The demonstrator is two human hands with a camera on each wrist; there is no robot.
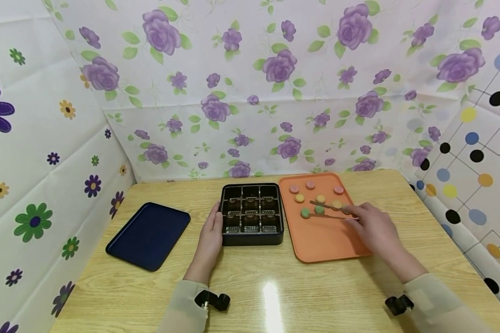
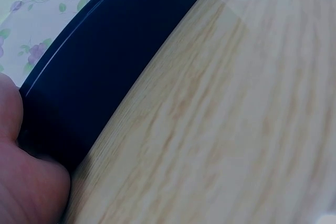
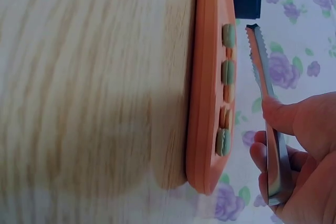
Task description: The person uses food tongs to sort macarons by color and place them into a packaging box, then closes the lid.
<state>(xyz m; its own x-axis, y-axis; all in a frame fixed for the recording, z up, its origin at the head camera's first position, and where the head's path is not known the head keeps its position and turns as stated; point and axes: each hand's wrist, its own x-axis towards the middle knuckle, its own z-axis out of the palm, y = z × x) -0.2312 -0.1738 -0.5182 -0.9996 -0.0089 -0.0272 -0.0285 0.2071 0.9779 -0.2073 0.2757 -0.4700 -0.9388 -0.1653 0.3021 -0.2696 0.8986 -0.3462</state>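
Note:
My right hand [image 1: 377,230] holds metal tongs [image 3: 271,124] with serrated edges, thumb on one side and fingers on the other. In the head view the tong arms stand apart over the orange tray [image 1: 321,240], tips toward the left, overlapping the green macarons [image 1: 319,209]. Yellow macarons [image 1: 299,198] and pink macarons [image 1: 310,185] sit in rows farther back on that tray. My left hand [image 1: 210,236] rests along the left side of a black box [image 1: 253,239], thumb near its rim. Inside the box is a clear divided insert [image 1: 250,213] with several compartments.
A dark blue lid-like tray [image 1: 149,236] lies on the wooden table [image 1: 250,286] at the left. The orange tray stands close to the box's right side. Floral cloth [image 1: 250,92] hangs behind the table, with patterned cloths at both sides.

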